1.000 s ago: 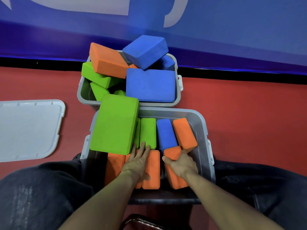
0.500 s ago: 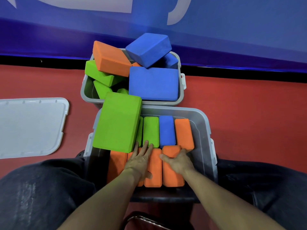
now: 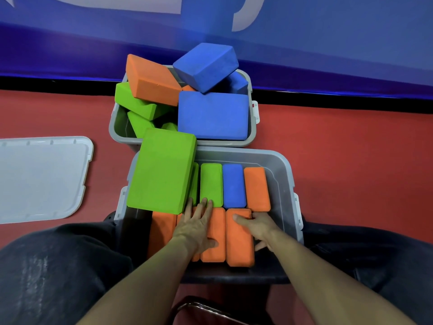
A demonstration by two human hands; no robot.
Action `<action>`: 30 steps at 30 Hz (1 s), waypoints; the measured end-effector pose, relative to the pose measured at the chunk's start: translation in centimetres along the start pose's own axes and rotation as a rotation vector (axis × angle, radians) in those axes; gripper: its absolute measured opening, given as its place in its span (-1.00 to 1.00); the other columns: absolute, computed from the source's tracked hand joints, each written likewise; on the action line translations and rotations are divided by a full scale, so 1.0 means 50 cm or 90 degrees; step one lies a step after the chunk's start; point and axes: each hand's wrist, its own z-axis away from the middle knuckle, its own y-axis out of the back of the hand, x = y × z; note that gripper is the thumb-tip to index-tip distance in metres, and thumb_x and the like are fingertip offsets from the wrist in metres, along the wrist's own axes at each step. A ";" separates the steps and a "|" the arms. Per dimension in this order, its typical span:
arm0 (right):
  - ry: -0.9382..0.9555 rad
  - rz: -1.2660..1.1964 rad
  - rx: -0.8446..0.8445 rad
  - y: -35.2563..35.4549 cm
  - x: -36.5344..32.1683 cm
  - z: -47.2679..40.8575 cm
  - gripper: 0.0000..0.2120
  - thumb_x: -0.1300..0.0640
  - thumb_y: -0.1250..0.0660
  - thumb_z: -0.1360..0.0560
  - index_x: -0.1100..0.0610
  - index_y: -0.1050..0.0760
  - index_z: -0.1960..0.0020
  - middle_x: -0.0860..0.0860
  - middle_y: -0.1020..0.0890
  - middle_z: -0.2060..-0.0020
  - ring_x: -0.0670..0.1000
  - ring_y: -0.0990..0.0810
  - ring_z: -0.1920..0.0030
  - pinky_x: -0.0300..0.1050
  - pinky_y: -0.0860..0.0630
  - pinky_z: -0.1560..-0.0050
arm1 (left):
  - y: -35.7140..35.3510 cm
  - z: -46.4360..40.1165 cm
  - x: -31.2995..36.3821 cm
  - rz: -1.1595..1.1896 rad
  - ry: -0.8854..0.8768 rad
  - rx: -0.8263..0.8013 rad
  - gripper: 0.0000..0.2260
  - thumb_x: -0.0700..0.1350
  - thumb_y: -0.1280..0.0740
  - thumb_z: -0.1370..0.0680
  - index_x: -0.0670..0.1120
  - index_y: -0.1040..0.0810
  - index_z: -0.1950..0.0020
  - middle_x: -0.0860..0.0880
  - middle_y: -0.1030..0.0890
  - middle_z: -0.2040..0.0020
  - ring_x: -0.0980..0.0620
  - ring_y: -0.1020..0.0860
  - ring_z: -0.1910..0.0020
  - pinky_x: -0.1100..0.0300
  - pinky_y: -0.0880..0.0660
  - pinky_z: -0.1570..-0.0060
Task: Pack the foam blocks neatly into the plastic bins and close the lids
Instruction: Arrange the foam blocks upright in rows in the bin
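The near grey bin holds foam blocks standing on edge in two rows: green, blue and orange at the back, several orange ones in front. My left hand lies flat, fingers spread, on an orange block in the front row. My right hand grips the rightmost front orange block, thumb on top, fingers down its right side. A large green block rests tilted on the bin's left rim. The far grey bin is heaped with loose blocks.
A white lid lies on the red floor to the left. The far bin stands against a blue wall with a black base strip. My dark-trousered knees flank the near bin. A chair edge shows at the bottom.
The tilted orange block under my right hand has been set upright and pushed level into the front row. The back orange block has straightened. My left hand stays flat on the front row.
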 end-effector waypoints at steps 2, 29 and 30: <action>-0.003 -0.006 0.002 -0.002 -0.002 -0.006 -0.45 -0.27 -0.49 -0.42 0.05 -0.56 -0.26 0.05 -0.67 -0.14 0.15 -0.66 -0.11 0.28 -0.65 -0.04 | 0.001 -0.001 0.003 -0.006 0.004 0.006 0.13 0.32 -0.43 -0.45 0.03 0.37 -0.62 0.06 0.25 -0.65 -0.22 0.31 -0.60 -0.06 0.14 -0.58; 0.009 -0.014 0.037 -0.029 0.031 -0.078 -0.45 -0.33 -0.51 -0.35 -0.02 -0.60 -0.19 -0.04 -0.67 -0.09 0.09 -0.65 -0.11 0.18 -0.65 -0.06 | -0.007 -0.004 0.000 0.033 -0.009 0.011 0.07 0.22 -0.43 -0.51 -0.05 0.33 -0.63 0.05 0.30 -0.65 -0.21 0.39 -0.58 0.00 0.25 -0.56; 0.004 -0.015 0.032 -0.027 0.031 -0.077 -0.44 -0.35 -0.50 -0.34 -0.03 -0.60 -0.19 -0.04 -0.66 -0.10 0.09 -0.64 -0.13 0.16 -0.63 -0.06 | -0.006 -0.004 0.002 0.029 -0.007 0.010 0.08 0.22 -0.43 -0.50 -0.06 0.33 -0.64 0.04 0.29 -0.65 -0.21 0.38 -0.58 0.00 0.25 -0.56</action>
